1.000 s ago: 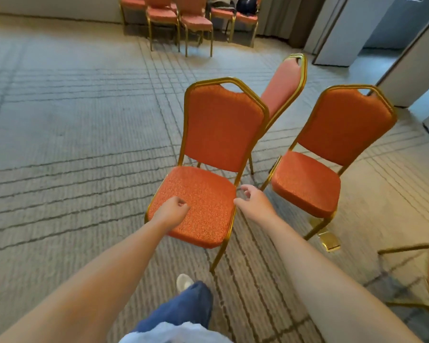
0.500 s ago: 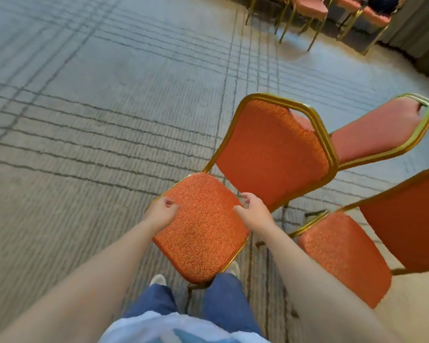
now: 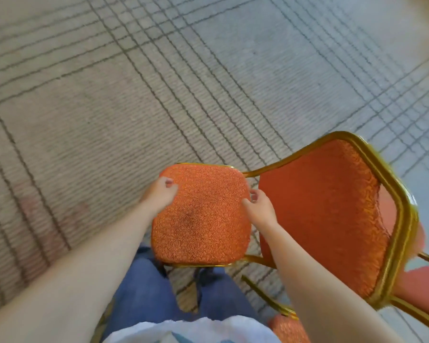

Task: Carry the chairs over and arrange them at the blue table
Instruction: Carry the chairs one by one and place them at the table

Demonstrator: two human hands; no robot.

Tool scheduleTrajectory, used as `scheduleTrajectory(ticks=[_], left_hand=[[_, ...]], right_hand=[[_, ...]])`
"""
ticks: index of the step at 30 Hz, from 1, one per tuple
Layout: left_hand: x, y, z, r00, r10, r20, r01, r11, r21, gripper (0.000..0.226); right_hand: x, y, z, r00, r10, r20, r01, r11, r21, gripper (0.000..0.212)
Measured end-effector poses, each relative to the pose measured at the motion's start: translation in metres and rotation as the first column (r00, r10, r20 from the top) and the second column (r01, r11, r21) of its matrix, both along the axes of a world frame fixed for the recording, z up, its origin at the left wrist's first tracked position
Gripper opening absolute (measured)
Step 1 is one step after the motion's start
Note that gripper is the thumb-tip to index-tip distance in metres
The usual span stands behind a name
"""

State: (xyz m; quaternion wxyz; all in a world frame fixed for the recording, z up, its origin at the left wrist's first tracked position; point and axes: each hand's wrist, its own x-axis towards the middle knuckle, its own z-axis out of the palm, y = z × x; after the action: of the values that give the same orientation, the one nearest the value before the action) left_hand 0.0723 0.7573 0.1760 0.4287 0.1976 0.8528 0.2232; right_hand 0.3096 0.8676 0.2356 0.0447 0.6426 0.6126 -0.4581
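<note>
Roughly: early in the job. One chair is in hand. The blue table isn't in frame, so nothing shows as placed yet. Left to do, as I read it: carry this one over, set it at the table, then fetch the others.

Grip: the left hand grips the left edge of the seat, fingers curled onto the top fabric. The right hand grips the opposite edge, at the gap between seat and backrest, with its fingers curled round the rim. What they hook underneath is hidden. Both hands are closed on the seat, neither spread.

Chair vs grip: the seat sits squarely between the two hands, face up and roughly level. The backrest hangs out to the right of the seat, beyond the right hand, so the load looks lopsided toward that side.

The chair legs are mostly hidden under the seat, so I can't confirm it's clear of the carpet. With the jeans directly below the seat's near edge, it reads as lifted and held close to the body.

Spares: a second chair shows beyond the backrest on the side away from the seat. A slice of another cushion sits below and right of the seat.
</note>
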Motion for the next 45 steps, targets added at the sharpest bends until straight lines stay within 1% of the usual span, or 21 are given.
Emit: scheduleTrajectory(ticks=[5,10,13,17,20,22,24,26,28,30,32,34,36,37,40,43,45], left_hand=[[0.019,-0.012,-0.021,0.996,0.092,-0.006,-0.092,0.994,-0.058,0.036],[0.025,-0.021,-0.063,0.990,0.137,-0.010,-0.137,0.984,-0.117,0.034],[0.026,-0.023,-0.088,0.984,0.179,-0.005,-0.178,0.975,-0.132,0.034],[0.022,-0.024,-0.126,0.968,0.249,-0.017,-0.249,0.960,-0.125,0.034],[0.016,-0.024,-0.155,0.957,0.287,-0.034,-0.289,0.947,-0.138,0.037],[0.008,-0.026,-0.177,0.953,0.292,-0.079,-0.301,0.944,-0.137,0.040],[-0.001,-0.027,-0.195,0.944,0.308,-0.115,-0.322,0.937,-0.136,0.041],[-0.007,-0.026,-0.210,0.936,0.325,-0.136,-0.343,0.929,-0.139,0.047],[-0.011,-0.027,-0.224,0.931,0.327,-0.163,-0.350,0.926,-0.144,0.058],[-0.012,-0.026,-0.234,0.928,0.313,-0.200,-0.343,0.929,-0.136,0.063],[-0.009,-0.026,-0.243,0.921,0.320,-0.222,-0.352,0.928,-0.119,0.061],[-0.006,-0.026,-0.252,0.908,0.358,-0.216,-0.382,0.921,-0.079,0.054],[-0.004,-0.029,-0.262,0.893,0.402,-0.203,-0.418,0.907,-0.041,0.050],[-0.004,-0.031,-0.267,0.885,0.419,-0.203,-0.434,0.900,-0.032,0.052],[-0.006,-0.035,-0.277,0.854,0.460,-0.243,-0.488,0.870,-0.068,0.061],[-0.007,-0.039,-0.279,0.849,0.473,-0.234,-0.496,0.867,-0.049,0.068],[-0.008,-0.040,-0.279,0.848,0.489,-0.205,-0.509,0.859,-0.053,0.062]], right_hand=[[0.020,0.008,-0.034,1.000,0.026,-0.014,-0.027,0.997,-0.077,0.050],[0.027,0.012,-0.081,0.999,-0.052,-0.009,0.050,0.986,-0.159,0.048],[0.028,0.013,-0.113,0.998,-0.064,-0.009,0.061,0.980,-0.188,0.048],[0.028,0.019,-0.156,0.996,-0.083,0.011,0.084,0.978,-0.190,0.049],[0.028,0.027,-0.187,0.990,-0.143,0.004,0.141,0.970,-0.199,0.050],[0.028,0.035,-0.205,0.980,-0.201,0.001,0.198,0.961,-0.192,0.044],[0.029,0.042,-0.221,0.974,-0.225,0.002,0.222,0.959,-0.175,0.034],[0.031,0.047,-0.239,0.970,-0.245,-0.003,0.241,0.958,-0.156,0.043],[0.032,0.050,-0.257,0.964,-0.264,-0.007,0.261,0.955,-0.140,0.052],[0.033,0.051,-0.272,0.964,-0.266,-0.003,0.263,0.956,-0.129,0.054],[0.033,0.051,-0.283,0.966,-0.260,0.005,0.259,0.959,-0.117,0.059],[0.032,0.050,-0.295,0.964,-0.267,0.013,0.267,0.958,-0.102,0.063],[0.032,0.051,-0.305,0.959,-0.280,0.034,0.282,0.955,-0.096,0.058],[0.034,0.052,-0.311,0.956,-0.290,0.045,0.293,0.951,-0.095,0.055],[0.039,0.055,-0.324,0.946,-0.317,0.066,0.322,0.943,-0.080,0.053],[0.044,0.055,-0.331,0.937,-0.348,0.009,0.348,0.934,-0.084,0.045],[0.046,0.054,-0.332,0.927,-0.372,-0.044,0.365,0.924,-0.109,0.040]])
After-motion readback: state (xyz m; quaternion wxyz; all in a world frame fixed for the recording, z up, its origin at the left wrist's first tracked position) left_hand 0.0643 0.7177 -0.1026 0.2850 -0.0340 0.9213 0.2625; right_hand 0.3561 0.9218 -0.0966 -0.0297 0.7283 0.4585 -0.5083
